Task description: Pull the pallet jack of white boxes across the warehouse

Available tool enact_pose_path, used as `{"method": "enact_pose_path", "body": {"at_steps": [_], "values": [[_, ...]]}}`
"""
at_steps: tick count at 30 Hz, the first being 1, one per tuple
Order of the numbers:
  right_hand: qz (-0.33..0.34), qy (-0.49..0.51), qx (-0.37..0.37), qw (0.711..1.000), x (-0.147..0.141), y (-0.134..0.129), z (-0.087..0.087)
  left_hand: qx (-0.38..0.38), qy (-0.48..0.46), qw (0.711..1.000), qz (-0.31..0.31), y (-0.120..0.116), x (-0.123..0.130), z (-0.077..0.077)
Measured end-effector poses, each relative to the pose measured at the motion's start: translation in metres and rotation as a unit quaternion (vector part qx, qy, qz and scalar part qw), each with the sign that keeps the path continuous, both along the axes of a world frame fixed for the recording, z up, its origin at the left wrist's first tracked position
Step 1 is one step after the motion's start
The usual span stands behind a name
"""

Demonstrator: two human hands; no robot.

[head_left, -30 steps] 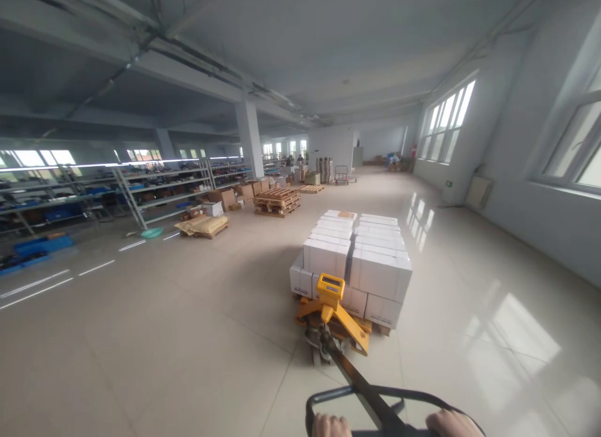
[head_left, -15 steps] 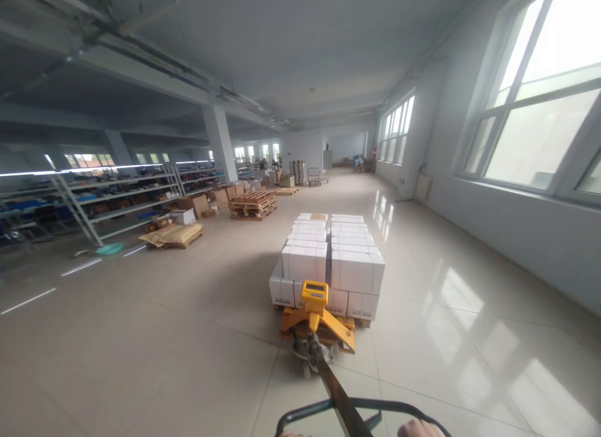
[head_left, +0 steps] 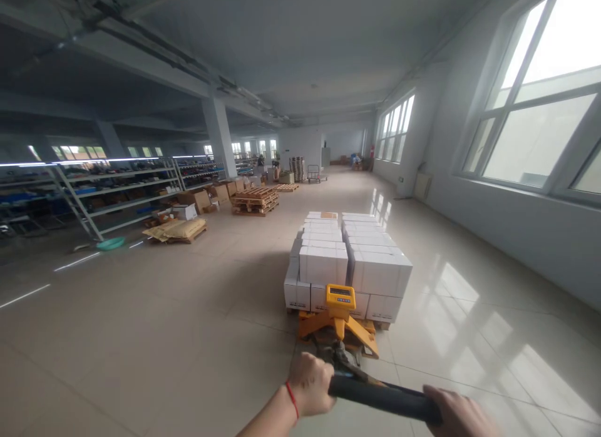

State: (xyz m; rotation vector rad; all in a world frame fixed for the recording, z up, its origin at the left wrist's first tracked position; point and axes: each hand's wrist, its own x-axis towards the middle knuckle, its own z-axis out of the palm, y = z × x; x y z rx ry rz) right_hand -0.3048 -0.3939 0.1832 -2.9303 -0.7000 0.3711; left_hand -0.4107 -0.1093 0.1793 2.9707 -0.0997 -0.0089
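Warehouse hall with a glossy tiled floor [head_left: 141,337], seen from your head height. Far left: metal shelving [head_left: 117,193] loaded with goods too small to identify. Next to it on the floor, a low pallet of tan sacks [head_left: 177,229], then open cardboard cartons [head_left: 201,200] whose contents cannot be made out, then a stack of bare wooden pallets [head_left: 256,200]. Centre: your left hand [head_left: 310,384], a red cord at its wrist, is clenched around the black handle bar [head_left: 382,399] at its left end. Ahead of the bar stands the yellow pallet jack [head_left: 339,321] with a small display on its head. Its forks sit under a pallet of closed white boxes [head_left: 350,262], stacked in two tiers and two rows; one box at the far end has a brown top. Right: your right hand [head_left: 457,412] grips the bar's right end, fingers wrapped over it. Tall windows [head_left: 535,111] line the right wall.
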Motion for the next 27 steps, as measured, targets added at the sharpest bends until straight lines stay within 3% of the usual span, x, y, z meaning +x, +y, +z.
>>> {"method": "enact_pose_path", "body": {"at_steps": [6,9,15,21,27], "values": [[-0.046,-0.077,-0.024,0.996,0.023,0.025,0.035,-0.012,-0.036,0.999,-0.026,0.027,0.037,0.041],[-0.059,-0.106,-0.01,0.993,0.023,0.051,0.051,0.01,-0.072,0.996,-0.045,0.054,0.051,0.054],[-0.092,-0.086,0.021,0.992,0.007,0.108,0.068,0.025,-0.115,0.991,-0.058,0.128,0.076,0.055],[-0.134,-0.017,0.029,0.99,0.0,0.162,0.081,-0.014,-0.18,0.983,-0.037,0.187,0.107,0.053],[-0.203,0.02,0.016,0.979,0.02,0.215,0.098,-0.061,-0.159,0.98,-0.1,0.241,0.17,0.057]]}}
